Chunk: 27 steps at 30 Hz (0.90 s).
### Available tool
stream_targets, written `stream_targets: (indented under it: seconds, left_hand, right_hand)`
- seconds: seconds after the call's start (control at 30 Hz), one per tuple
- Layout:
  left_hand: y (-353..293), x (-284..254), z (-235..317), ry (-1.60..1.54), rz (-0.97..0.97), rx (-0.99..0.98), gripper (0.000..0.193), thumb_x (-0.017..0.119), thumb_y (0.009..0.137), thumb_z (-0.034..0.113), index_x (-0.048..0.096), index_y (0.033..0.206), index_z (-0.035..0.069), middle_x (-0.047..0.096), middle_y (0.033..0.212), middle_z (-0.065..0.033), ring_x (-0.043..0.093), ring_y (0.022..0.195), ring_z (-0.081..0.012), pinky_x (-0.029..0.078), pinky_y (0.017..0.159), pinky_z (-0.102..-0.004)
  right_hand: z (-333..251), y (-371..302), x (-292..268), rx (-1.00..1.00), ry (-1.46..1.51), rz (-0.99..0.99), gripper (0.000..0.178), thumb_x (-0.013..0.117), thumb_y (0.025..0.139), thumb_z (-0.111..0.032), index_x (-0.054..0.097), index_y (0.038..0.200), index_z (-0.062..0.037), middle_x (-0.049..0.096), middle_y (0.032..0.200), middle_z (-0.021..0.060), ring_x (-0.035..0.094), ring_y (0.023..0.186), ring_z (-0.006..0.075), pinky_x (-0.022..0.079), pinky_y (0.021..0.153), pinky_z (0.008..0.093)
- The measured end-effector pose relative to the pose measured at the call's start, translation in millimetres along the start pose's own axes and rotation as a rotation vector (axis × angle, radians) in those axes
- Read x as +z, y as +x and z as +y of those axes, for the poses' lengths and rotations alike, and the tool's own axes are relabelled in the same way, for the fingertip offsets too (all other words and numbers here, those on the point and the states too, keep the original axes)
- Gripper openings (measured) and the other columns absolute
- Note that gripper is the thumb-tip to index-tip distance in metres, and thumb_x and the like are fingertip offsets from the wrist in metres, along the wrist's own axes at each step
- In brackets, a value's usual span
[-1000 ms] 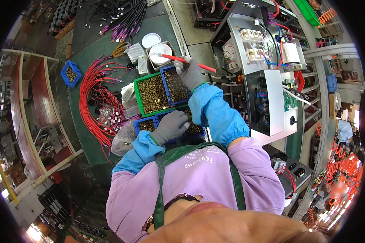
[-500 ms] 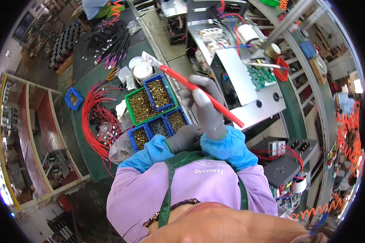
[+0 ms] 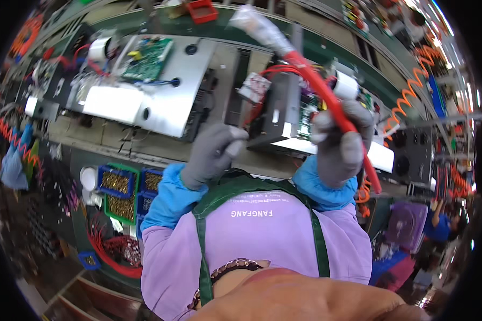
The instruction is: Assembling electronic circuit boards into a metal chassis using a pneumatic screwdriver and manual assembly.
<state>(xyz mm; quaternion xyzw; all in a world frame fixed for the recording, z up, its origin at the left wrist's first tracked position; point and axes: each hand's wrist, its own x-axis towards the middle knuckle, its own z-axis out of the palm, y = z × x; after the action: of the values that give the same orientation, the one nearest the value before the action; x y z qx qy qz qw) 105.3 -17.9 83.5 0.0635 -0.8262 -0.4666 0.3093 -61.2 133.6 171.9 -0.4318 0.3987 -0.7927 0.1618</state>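
Observation:
In my right hand [image 3: 341,147], gloved in grey, is a long red stick-like piece [image 3: 326,95], thick as a finger. Whitish clear plastic wraps its far end [image 3: 257,27], and its lower end points down past my wrist. The fingers are closed round its middle. My left hand [image 3: 214,152], also gloved, is raised before my apron with its fingers curled; anything inside them is hidden. Ahead of the left hand lies a silver metal panel [image 3: 168,104] with a green circuit board [image 3: 147,58] on it. Beyond my right hand stands a black metal housing [image 3: 284,104] with red wires.
Green and blue bins [image 3: 124,206] of brass-coloured small parts stand at the left, near a bundle of red cables [image 3: 99,241]. A red bin [image 3: 202,10] sits at the far edge. Orange coiled hoses [image 3: 412,88] hang at the right, where another person [image 3: 439,222] is visible.
My view has turned right, from the bins toward the metal housings. My right hand has carried the red piece along to the right. My left hand has come away from the bins.

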Motion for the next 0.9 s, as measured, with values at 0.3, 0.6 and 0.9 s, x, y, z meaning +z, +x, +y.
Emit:
stream_targets:
  seconds: [0.3,0.6,0.9]
  left_hand:
    - [132.2,49.6,36.8,0.179,-0.021,0.380,0.019,0.061,0.076,0.003,0.065,0.093,0.007,0.063,0.088,-0.0083,0.061,0.081,-0.0246,0.048,0.078,-0.0364]
    - [216.8,88.0,43.2,1.123,-1.103,0.142,0.021,0.062,0.074,0.023,0.067,0.092,0.014,0.066,0.088,-0.0121,0.063,0.092,-0.0287,0.049,0.081,-0.0413]
    - [229.6,64.5,15.3,0.164,-1.069,0.110,0.040,0.058,0.074,-0.004,0.062,0.111,0.011,0.065,0.094,-0.0106,0.062,0.089,-0.0255,0.049,0.080,-0.0375]
  right_hand:
    - [-60.5,-13.8,-118.4,-0.167,-0.328,0.468,0.041,0.051,0.086,-0.023,0.050,0.118,0.0027,0.061,0.083,0.0189,0.055,0.062,0.0178,0.046,0.053,0.0273]
    - [-69.7,-14.8,-149.6,-0.163,-0.436,0.434,0.043,0.050,0.090,-0.031,0.050,0.119,-0.0001,0.059,0.085,0.0131,0.050,0.064,0.0134,0.039,0.051,0.0226]
    - [-68.3,-6.3,-170.0,-0.194,-0.260,0.504,0.048,0.055,0.087,-0.031,0.048,0.122,0.0023,0.059,0.087,0.0147,0.051,0.064,0.0152,0.041,0.053,0.0237]
